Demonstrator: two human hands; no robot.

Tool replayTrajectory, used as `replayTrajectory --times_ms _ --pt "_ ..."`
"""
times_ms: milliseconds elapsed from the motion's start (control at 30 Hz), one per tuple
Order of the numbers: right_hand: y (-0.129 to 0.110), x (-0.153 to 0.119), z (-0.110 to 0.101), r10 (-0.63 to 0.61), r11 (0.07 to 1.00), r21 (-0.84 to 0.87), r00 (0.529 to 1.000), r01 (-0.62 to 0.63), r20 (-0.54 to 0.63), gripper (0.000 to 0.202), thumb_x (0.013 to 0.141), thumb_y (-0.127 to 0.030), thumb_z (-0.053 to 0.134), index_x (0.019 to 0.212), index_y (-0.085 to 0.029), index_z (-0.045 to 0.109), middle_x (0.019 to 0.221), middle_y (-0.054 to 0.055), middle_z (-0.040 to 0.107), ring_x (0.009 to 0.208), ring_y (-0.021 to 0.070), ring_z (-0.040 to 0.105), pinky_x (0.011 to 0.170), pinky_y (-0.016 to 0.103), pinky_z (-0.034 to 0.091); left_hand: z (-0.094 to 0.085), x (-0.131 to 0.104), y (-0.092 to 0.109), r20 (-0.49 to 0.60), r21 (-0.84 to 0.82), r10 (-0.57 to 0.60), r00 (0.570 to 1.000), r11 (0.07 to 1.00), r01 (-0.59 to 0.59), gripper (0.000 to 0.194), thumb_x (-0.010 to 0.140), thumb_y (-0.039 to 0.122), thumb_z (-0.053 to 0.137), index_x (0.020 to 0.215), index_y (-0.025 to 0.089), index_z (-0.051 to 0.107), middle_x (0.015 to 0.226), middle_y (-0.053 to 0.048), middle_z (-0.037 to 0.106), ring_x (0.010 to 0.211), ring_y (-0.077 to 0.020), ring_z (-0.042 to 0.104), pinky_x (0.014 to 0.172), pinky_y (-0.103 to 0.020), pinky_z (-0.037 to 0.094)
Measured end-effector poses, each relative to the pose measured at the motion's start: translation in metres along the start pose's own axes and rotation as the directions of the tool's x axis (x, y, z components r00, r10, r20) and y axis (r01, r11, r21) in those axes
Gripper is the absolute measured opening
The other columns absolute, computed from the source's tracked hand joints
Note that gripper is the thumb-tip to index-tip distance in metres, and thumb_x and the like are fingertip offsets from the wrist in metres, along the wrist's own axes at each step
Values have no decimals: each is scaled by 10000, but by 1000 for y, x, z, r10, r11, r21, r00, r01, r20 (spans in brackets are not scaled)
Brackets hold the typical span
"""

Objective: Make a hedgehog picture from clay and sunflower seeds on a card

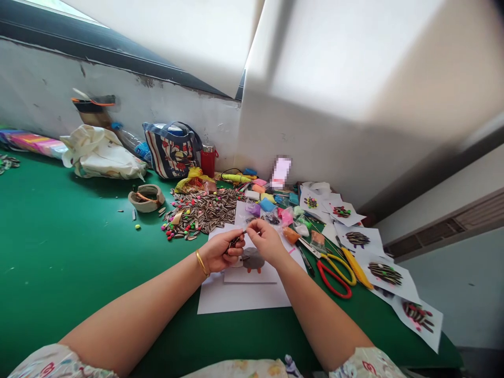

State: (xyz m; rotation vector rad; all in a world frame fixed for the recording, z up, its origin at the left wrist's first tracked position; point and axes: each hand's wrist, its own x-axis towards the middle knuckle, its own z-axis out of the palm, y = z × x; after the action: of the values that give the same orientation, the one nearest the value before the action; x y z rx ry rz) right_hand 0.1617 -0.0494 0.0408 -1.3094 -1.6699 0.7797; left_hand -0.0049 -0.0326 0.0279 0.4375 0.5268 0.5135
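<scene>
My left hand (225,251), a gold bangle at its wrist, is curled around a few dark sunflower seeds (233,243). Beside it, my right hand (264,239) pinches a small dark tip, apparently one seed, between thumb and forefinger, close to the left fingertips. Both hands are above a small white card (252,276) bearing a grey clay animal shape (252,259) with orange feet, partly hidden by the hands. The card lies on larger white paper (220,302). A pile of striped sunflower seeds (212,210) mixed with coloured bits spreads just beyond.
Scissors (334,275) with red and yellow handles and a yellow cutter (356,268) lie at right, near finished seed cards (388,274). Bagged coloured clay (287,215) sits behind. Farther left are a tape roll (147,198), striped bag (172,152) and red bottle (208,161).
</scene>
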Motion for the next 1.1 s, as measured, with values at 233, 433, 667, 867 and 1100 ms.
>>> replayTrajectory --times_ms 233,433,667,867,1100 --pt "7 -6 -4 59 972 229 998 -50 -33 119 850 -310 516 876 -194 520 862 21 669 737 144 615 700 283 473 1 -1 4 1 -2 31 1000 1000 -31 210 911 288 535 761 150 482 629 63 363 363 2 309 296 -88 142" --pt "24 -16 -18 83 996 6 996 -84 42 124 805 -301 569 811 -191 624 770 7 636 729 153 588 652 265 468 -16 7 15 -81 -87 89 993 992 -96 217 940 265 466 754 155 455 627 62 343 363 -2 310 295 -86 152" --pt "38 -26 -8 231 967 39 936 -250 264 230 835 -268 527 1026 -213 643 922 38 679 511 105 600 411 204 449 -21 10 14 -107 -95 90 990 990 -100 220 946 275 455 758 161 450 627 60 344 361 -9 315 294 -92 167" --pt "31 -26 -8 213 964 -219 927 -148 309 142 840 -193 524 888 -181 657 897 37 676 440 42 550 384 138 373 -20 10 14 -114 -86 97 989 991 -107 218 945 274 458 758 163 453 624 60 347 357 -10 310 293 -93 160" --pt "10 -25 -11 93 877 -471 928 94 360 237 866 -148 482 934 -205 701 924 19 672 565 60 582 543 170 421 -17 10 13 -130 -73 102 986 991 -112 206 935 261 472 755 163 453 623 64 348 352 -7 311 292 -92 159"
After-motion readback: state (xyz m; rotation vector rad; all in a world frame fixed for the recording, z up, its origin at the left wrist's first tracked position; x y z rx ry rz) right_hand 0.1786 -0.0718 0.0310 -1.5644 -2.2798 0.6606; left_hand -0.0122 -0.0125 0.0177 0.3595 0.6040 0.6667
